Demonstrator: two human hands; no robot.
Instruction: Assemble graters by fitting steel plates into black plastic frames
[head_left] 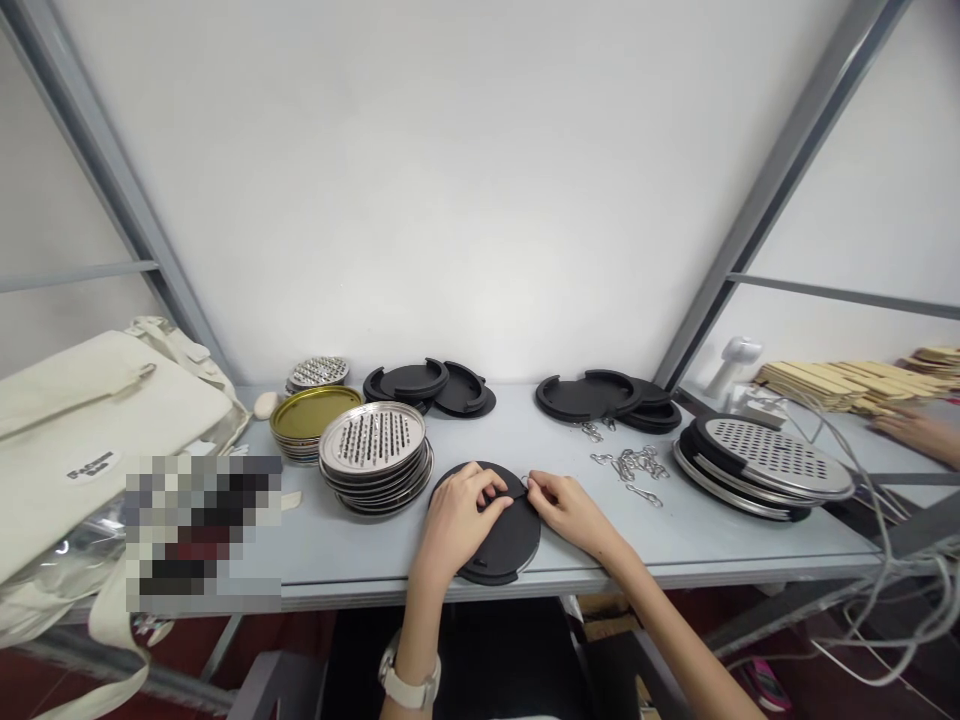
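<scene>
A black round plastic base (511,545) lies near the table's front edge. My left hand (461,515) rests on it with fingers curled and the thumb near its right edge, gripping it. At that edge my right hand (564,508) pinches what looks like a small wire hook (524,481), mostly hidden by the fingertips. Loose metal hooks (636,463) lie in a pile to the right. To the left stands a stack of round metal grater plates (376,438). Grater plates set in black bases (780,455) are stacked farther right.
Behind the hands sit black bases (409,381) and more black bases (589,395). A gold-coloured round plate (315,413) tops another stack. A cream bag (112,420) covers the left end. At right are cables (885,520), wooden pieces (832,382) and another person's hand (919,432).
</scene>
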